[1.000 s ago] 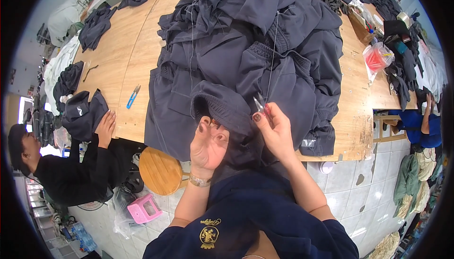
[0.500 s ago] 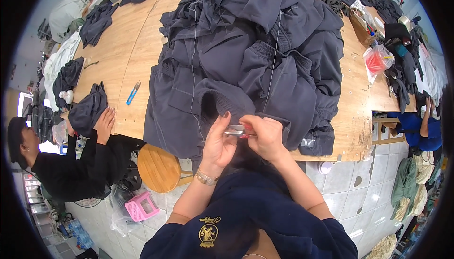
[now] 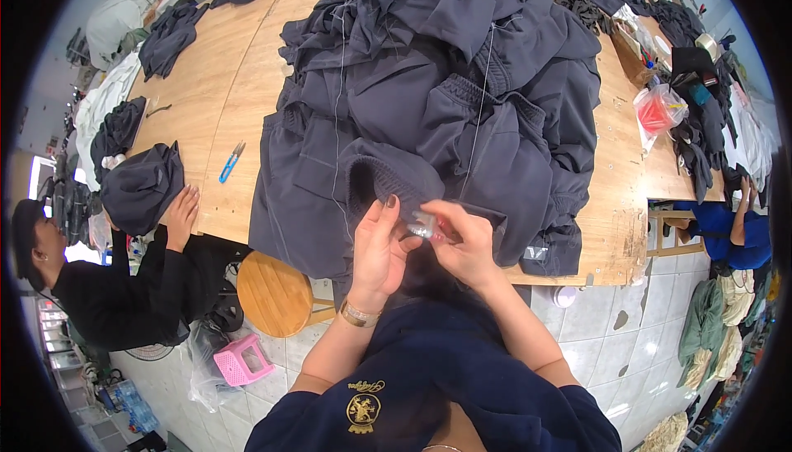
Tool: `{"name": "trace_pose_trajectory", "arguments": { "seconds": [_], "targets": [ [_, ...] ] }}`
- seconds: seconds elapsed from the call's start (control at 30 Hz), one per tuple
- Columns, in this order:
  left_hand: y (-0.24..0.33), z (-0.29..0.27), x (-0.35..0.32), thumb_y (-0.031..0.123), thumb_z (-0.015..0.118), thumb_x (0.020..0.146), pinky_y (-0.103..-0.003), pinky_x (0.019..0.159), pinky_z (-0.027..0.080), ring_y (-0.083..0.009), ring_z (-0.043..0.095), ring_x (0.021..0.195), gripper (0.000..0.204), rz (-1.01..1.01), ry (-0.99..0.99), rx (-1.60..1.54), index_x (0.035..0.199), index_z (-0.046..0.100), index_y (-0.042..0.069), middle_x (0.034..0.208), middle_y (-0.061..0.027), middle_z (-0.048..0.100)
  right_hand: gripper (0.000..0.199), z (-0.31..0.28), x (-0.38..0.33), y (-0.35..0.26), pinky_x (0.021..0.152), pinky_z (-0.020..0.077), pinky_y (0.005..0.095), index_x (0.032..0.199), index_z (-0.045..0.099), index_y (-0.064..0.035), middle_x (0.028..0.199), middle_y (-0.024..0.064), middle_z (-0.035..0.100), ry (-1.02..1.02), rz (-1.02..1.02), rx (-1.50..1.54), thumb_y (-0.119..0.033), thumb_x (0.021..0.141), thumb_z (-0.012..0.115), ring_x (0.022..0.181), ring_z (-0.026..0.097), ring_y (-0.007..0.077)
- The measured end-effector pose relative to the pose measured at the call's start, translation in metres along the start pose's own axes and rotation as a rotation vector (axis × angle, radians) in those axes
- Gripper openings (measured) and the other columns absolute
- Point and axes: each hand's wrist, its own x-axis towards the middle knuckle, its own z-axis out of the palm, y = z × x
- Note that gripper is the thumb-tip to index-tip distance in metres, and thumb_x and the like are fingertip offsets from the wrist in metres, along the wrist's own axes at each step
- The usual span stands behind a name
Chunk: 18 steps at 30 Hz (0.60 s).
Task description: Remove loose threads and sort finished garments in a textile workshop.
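My left hand (image 3: 378, 250) and my right hand (image 3: 464, 242) meet in front of me at the table's near edge, both pinching a small clear, shiny object (image 3: 424, 225) between their fingertips. A dark grey garment (image 3: 388, 178) with a ribbed elastic band lies right under and behind my hands, its edge hanging over the table. It belongs to a big heap of dark grey clothes (image 3: 445, 81) that covers the middle of the wooden table (image 3: 216, 97). Thin white threads run down across the heap.
A blue thread snipper (image 3: 231, 161) lies on the table to my left. A person in black (image 3: 107, 283) sits at the left holding a dark garment (image 3: 142, 188). A round wooden stool (image 3: 276, 294) and a pink step stool (image 3: 241, 361) stand below. A red bag (image 3: 660, 110) sits far right.
My hands came together from apart: one second ago the right held a small tool up beside the left; now both pinch the small clear object. The person at left lifted the dark garment.
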Motion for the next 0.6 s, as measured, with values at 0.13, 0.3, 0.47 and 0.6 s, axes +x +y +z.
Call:
{"name": "trace_pose_trajectory", "arguments": {
  "seconds": [0.13, 0.3, 0.47, 0.6],
  "targets": [
    [0.003, 0.009, -0.002, 0.025, 0.055, 0.093, -0.023, 0.062, 0.055, -0.0115, 0.062, 0.081, 0.021, 0.009, 0.037, 0.034, 0.105, 0.055, 0.008, 0.098, -0.0032, 0.063, 0.020, 0.000, -0.003, 0.006, 0.052, 0.0392, 0.0193, 0.095, 0.061, -0.0007, 0.068, 0.0006, 0.058, 0.151, 0.087, 0.117, 0.003, 0.076, 0.065, 0.057, 0.050, 0.0049],
    [0.003, 0.017, -0.001, 0.028, 0.054, 0.093, -0.023, 0.064, 0.055, -0.0124, 0.062, 0.082, 0.024, -0.015, 0.145, 0.015, 0.106, 0.054, 0.008, 0.097, -0.0035, 0.063, 0.017, -0.009, -0.003, 0.008, 0.053, 0.0401, 0.0197, 0.090, 0.057, 0.0009, 0.068, -0.0008, 0.058, 0.072, 0.343, 0.259, -0.009, 0.082, 0.068, 0.059, 0.048, 0.0033],
    [0.010, 0.009, -0.001, 0.029, 0.053, 0.094, -0.020, 0.057, 0.046, -0.0090, 0.060, 0.082, 0.021, -0.037, 0.103, 0.031, 0.105, 0.055, 0.011, 0.097, 0.0002, 0.063, 0.025, -0.024, 0.002, 0.000, 0.050, 0.0414, 0.0262, 0.083, 0.055, -0.0003, 0.065, 0.0070, 0.054, -0.064, 0.127, -0.065, -0.018, 0.078, 0.072, 0.052, 0.052, 0.0150],
    [0.011, 0.011, -0.003, 0.030, 0.053, 0.094, -0.017, 0.049, 0.032, -0.0055, 0.057, 0.077, 0.018, -0.032, 0.153, 0.040, 0.103, 0.054, 0.014, 0.093, 0.0041, 0.062, 0.030, -0.027, 0.000, -0.001, 0.048, 0.0419, 0.0326, 0.075, 0.052, -0.0028, 0.066, 0.0095, 0.053, -0.161, -0.002, -0.257, -0.023, 0.075, 0.074, 0.053, 0.054, 0.0267]
  ]
}}
